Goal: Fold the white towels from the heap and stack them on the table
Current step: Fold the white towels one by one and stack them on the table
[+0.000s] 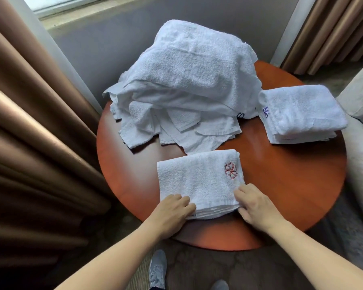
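A folded white towel [199, 181] with a red embroidered flower lies at the front of the round reddish-brown table [291, 185]. My left hand [172, 212] holds its near left corner, fingers on top. At the near right corner my right hand [256, 206] pinches the towel, fingers above and thumb at the edge. A big heap of unfolded white towels [189, 80] covers the back of the table. A stack of folded white towels [302, 111] with a blue embroidered mark sits at the table's right edge.
Brown curtains [29, 132] hang close on the left and at the far right. A pale armchair [360, 143] touches the table's right side. A grey wall and a window sill are behind the heap. My grey shoes [157, 268] show on the carpet below.
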A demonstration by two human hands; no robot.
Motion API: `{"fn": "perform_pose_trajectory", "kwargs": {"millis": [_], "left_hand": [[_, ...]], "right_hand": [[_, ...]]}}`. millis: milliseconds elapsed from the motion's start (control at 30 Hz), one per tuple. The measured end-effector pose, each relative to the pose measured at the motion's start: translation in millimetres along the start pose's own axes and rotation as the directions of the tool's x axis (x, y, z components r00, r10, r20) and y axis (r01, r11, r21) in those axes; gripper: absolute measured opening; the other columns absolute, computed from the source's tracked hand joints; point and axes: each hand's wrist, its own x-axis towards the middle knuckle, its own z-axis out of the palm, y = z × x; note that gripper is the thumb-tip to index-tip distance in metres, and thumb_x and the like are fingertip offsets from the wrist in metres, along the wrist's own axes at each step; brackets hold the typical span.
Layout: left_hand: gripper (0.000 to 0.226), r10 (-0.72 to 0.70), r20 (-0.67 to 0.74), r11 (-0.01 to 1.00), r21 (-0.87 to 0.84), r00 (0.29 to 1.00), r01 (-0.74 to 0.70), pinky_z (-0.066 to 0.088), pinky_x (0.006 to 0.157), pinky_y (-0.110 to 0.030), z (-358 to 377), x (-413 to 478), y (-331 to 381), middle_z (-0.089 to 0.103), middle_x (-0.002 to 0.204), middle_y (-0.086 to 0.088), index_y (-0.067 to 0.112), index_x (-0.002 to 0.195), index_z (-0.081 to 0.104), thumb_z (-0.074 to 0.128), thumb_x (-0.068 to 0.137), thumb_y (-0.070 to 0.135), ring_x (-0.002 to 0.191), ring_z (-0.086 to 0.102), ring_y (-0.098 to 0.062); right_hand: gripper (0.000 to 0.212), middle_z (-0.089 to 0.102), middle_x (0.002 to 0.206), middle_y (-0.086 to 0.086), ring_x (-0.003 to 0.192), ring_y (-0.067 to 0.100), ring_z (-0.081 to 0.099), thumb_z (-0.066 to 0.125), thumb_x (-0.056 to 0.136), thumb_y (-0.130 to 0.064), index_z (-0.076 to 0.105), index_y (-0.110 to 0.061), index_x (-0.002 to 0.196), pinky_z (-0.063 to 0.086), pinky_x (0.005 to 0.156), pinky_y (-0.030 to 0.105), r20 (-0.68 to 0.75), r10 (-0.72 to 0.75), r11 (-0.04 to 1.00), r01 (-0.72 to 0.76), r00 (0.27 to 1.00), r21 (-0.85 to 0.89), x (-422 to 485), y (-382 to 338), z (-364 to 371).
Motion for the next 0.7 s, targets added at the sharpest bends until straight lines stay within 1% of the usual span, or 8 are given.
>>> {"fn": "perform_pose_trajectory", "kwargs": {"millis": [167,233,300,367,467,533,600,700], "left_hand": [[0.01,-0.103,0.025,0.995,0.001,0.994,0.103,0.02,0.043,-0.023,-0.6,7.3,1.3,0.045,0.057,0.002,0.018,0.06,0.047,0.04,0.067,0.016,0.042,0.046,-0.019],[0.017,-0.152,0.176,0.982,-0.088,0.973,0.17,0.023,0.046,-0.024,-7.6,8.9,2.1,0.049,0.064,0.002,0.019,0.062,0.044,0.04,0.073,0.031,0.05,0.052,-0.021],[0.047,-0.241,0.305,0.95,-0.122,0.921,0.289,0.031,0.055,-0.028,-18.2,15.6,1.4,0.055,0.073,0.003,0.02,0.065,0.045,0.03,0.081,0.061,0.068,0.056,-0.02],[0.06,-0.399,0.331,0.879,-0.126,0.855,0.459,0.034,0.061,-0.032,-23.2,24.8,0.1,0.054,0.073,0.002,0.016,0.062,0.043,0.024,0.091,0.065,0.077,0.056,-0.021],[0.043,-0.696,0.249,0.654,-0.167,0.673,0.738,0.038,0.068,-0.033,-22.3,33.2,-0.7,0.055,0.078,0.0,0.016,0.064,0.045,0.052,0.09,0.05,0.089,0.056,-0.026],[0.04,-0.855,0.222,0.422,-0.228,0.469,0.878,0.04,0.078,-0.034,-20.2,33.0,-4.4,0.052,0.091,0.0,0.018,0.083,0.051,0.07,0.075,0.052,0.101,0.051,-0.025],[0.067,-0.912,0.303,0.193,-0.275,0.276,0.942,0.037,0.094,-0.037,-17.1,33.7,-9.3,0.047,0.113,-0.003,0.015,0.11,0.05,0.08,0.064,0.054,0.116,0.042,-0.026],[0.098,-0.92,0.336,0.032,-0.452,0.203,0.891,0.03,0.107,-0.036,-15.6,40.8,-19.7,0.041,0.136,-0.01,0.009,0.136,0.038,0.087,0.06,0.046,0.131,0.036,-0.026]], "right_hand": [[0.042,0.042,0.06,-0.006,0.064,0.012,0.035,0.062,0.051,-0.004,0.03,-0.025,0.067,0.028,0.052,0.024,-0.022,0.108,0.993,-0.107,0.994,0.054,5.7,-1.9,3.7],[0.025,0.044,0.056,-0.008,0.058,0.015,0.045,0.061,0.059,-0.03,0.038,-0.024,0.059,0.029,0.053,0.026,0.005,0.116,0.992,-0.116,0.993,-0.042,8.1,-0.1,-3.2],[0.038,0.046,0.057,-0.008,0.06,0.019,0.051,0.048,0.068,-0.059,0.039,-0.026,0.052,0.034,0.057,0.029,0.045,0.203,0.974,-0.198,0.978,-0.109,13.6,-1.8,-8.8],[0.054,0.049,0.069,-0.005,0.077,0.021,0.053,0.042,0.078,-0.07,0.04,-0.024,0.05,0.039,0.067,0.033,0.116,0.432,0.902,-0.425,0.894,-0.08,23.1,-3.7,-13.0],[0.048,0.055,0.091,0.005,0.098,0.029,0.056,0.064,0.079,-0.059,0.046,-0.017,0.063,0.036,0.074,0.033,0.247,0.699,0.671,-0.735,0.671,0.098,35.9,-3.8,-14.4],[0.051,0.06,0.109,0.012,0.105,0.031,0.057,0.076,0.07,-0.055,0.051,-0.013,0.086,0.038,0.075,0.033,0.302,0.785,0.505,-0.841,0.541,0.194,40.1,-2.3,-12.2],[0.07,0.057,0.124,0.014,0.115,0.03,0.054,0.083,0.065,-0.048,0.052,-0.007,0.112,0.041,0.082,0.032,0.338,0.824,0.364,-0.882,0.455,0.299,42.7,-1.3,-12.2],[0.086,0.052,0.134,0.013,0.123,0.028,0.05,0.086,0.067,-0.037,0.043,-0.003,0.133,0.04,0.089,0.029,0.392,0.836,0.247,-0.902,0.383,0.354,46.8,1.2,-10.8]]}}
